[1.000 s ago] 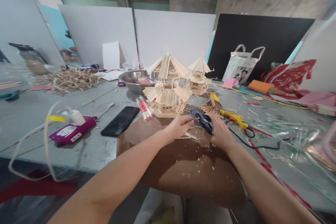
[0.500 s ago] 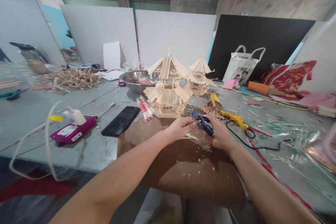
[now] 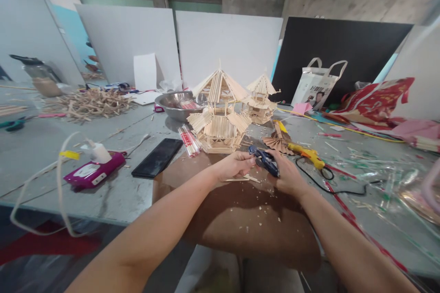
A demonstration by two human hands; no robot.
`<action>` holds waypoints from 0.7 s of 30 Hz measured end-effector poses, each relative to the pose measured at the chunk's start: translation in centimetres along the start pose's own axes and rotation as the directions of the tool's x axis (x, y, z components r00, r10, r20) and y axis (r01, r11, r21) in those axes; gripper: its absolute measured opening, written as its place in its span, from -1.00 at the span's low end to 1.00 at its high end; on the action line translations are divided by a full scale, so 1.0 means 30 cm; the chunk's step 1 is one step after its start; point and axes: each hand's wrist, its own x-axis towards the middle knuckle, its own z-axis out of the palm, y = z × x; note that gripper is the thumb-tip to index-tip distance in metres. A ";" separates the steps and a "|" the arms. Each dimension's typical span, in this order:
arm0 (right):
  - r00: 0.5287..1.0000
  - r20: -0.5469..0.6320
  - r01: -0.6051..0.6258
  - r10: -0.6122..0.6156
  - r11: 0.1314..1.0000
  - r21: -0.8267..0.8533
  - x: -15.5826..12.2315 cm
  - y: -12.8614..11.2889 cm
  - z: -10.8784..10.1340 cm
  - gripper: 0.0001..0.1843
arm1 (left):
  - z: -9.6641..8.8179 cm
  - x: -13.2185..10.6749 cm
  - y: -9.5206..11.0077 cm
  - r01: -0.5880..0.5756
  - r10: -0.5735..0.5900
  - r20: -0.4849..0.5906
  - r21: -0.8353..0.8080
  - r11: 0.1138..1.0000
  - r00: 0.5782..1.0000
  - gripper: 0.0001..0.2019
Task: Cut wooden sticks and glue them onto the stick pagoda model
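My right hand (image 3: 288, 175) is closed round a dark blue cutting tool (image 3: 264, 160), held just above a brown cardboard sheet (image 3: 240, 210). My left hand (image 3: 233, 166) is pinched on a thin wooden stick at the tool's jaws; the stick is mostly hidden by my fingers. A few loose sticks (image 3: 248, 177) and wood chips lie on the cardboard under both hands. Just beyond stands a pagoda model of wooden sticks (image 3: 219, 114), with a smaller pagoda model (image 3: 261, 98) behind it.
A black phone (image 3: 157, 157) and red-and-white stick bundle (image 3: 189, 141) lie left of the cardboard. A yellow glue gun (image 3: 305, 154) with black cable lies right. A steel bowl (image 3: 177, 105), stick pile (image 3: 91, 103), pink charger box (image 3: 94, 171) and paper bag (image 3: 318, 84) are around.
Both hands stay together at the cutting tool, shifting only slightly. The view has barely moved.
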 end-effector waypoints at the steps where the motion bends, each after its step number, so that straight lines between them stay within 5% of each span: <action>1: 1.000 0.000 -0.001 0.001 1.000 -0.006 0.000 0.000 0.000 -0.39 | -0.001 0.000 0.000 0.007 -0.007 0.009 -0.008 1.000 1.000 -0.67; 13: 0.999 0.042 0.007 -0.004 0.998 -0.068 -0.004 0.007 0.003 -0.45 | -0.013 -0.009 0.008 0.207 -0.201 0.068 -0.097 0.973 0.977 -0.71; 21: 0.992 0.096 -0.066 0.077 0.992 -0.111 -0.006 -0.005 -0.007 -0.55 | -0.022 -0.008 0.014 0.193 -0.186 0.079 -0.087 0.977 0.979 -0.69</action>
